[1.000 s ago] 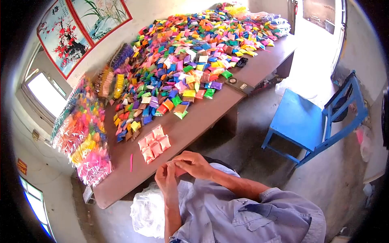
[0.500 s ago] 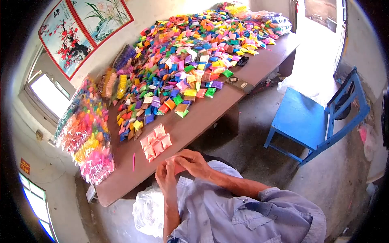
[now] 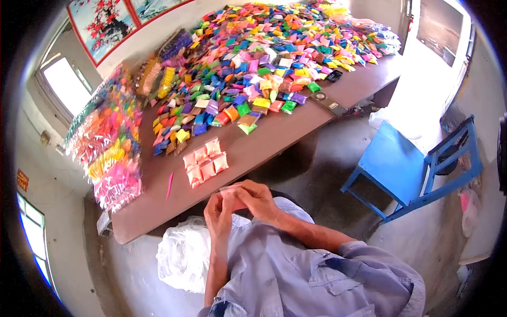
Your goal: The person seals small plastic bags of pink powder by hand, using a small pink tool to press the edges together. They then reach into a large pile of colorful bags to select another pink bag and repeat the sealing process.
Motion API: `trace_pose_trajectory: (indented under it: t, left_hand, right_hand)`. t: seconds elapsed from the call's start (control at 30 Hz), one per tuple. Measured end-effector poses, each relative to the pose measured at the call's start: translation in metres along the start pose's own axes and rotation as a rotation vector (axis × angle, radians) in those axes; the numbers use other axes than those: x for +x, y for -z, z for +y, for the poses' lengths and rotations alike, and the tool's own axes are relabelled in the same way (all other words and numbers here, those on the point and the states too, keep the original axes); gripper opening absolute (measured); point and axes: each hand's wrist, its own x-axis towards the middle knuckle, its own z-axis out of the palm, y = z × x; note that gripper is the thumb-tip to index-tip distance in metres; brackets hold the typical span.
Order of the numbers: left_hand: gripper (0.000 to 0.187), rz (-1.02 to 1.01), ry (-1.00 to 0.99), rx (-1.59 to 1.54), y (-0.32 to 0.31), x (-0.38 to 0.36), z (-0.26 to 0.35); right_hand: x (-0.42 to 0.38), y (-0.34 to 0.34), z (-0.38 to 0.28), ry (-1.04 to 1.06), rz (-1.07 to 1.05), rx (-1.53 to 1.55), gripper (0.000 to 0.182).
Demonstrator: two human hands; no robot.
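Observation:
Between my two hands, just off the table's front edge, is a small pink packet [image 3: 238, 203]. My left hand [image 3: 217, 212] pinches its left side with thumb and fingers, and my right hand [image 3: 257, 199] is closed on its right side. A clear plastic edge shows above the fingertips; the rest of the packet is partly hidden by my fingers. On the table beyond lies a neat block of several pink packets [image 3: 206, 162] in two rows. Left of that block rests a thin pink stick [image 3: 169, 185].
A big heap of colourful packets [image 3: 237, 74] covers the brown table [image 3: 153, 211]. Bundled bags of packets [image 3: 113, 153] stand at its left end. A dark flat device [image 3: 328, 103] sits near the front edge. A blue chair [image 3: 393, 161] is right; a clear plastic bag [image 3: 182, 259] lies below.
The view has tilted and shifted, so the table appears higher. My hands stay together on the pink packet, and a clear edge of it now shows above my fingers.

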Motion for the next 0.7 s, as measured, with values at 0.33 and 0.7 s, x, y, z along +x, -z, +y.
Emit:
trace_pose_trajectory:
  t: [0.33,0.7]
  left_hand:
    - [0.029,0.024,-0.053,0.224,0.009,-0.003,-0.014]
    - [0.025,-0.033,0.103,-0.156,0.011,-0.008,-0.017]
  right_hand:
    - [-0.003,-0.006,-0.003,-0.194,0.002,0.099,0.021]
    - [-0.006,-0.003,-0.004,-0.136,-0.045,0.041,0.020]
